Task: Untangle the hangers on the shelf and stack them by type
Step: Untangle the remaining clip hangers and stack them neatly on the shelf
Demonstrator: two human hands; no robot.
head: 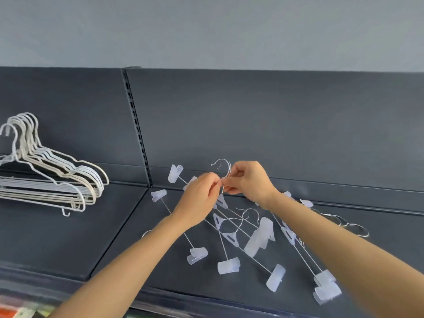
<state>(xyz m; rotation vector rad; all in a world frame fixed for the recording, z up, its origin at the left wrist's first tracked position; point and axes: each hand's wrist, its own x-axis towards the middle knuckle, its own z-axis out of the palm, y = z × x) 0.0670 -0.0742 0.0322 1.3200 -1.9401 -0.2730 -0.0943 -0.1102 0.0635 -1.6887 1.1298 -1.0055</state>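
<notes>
A tangle of metal clip hangers with translucent plastic clips lies on the dark shelf, right of centre. My left hand and my right hand meet above the tangle, both pinching the neck of one clip hanger whose silver hook stands up between them. Its bar runs down under my left hand. A neat stack of white and beige plain hangers rests on the shelf at the far left.
The shelf's dark back panel rises right behind the hangers, with a slotted upright between two bays. Several loose silver hooks lie at the right behind my forearm. The shelf's front lip runs along the bottom.
</notes>
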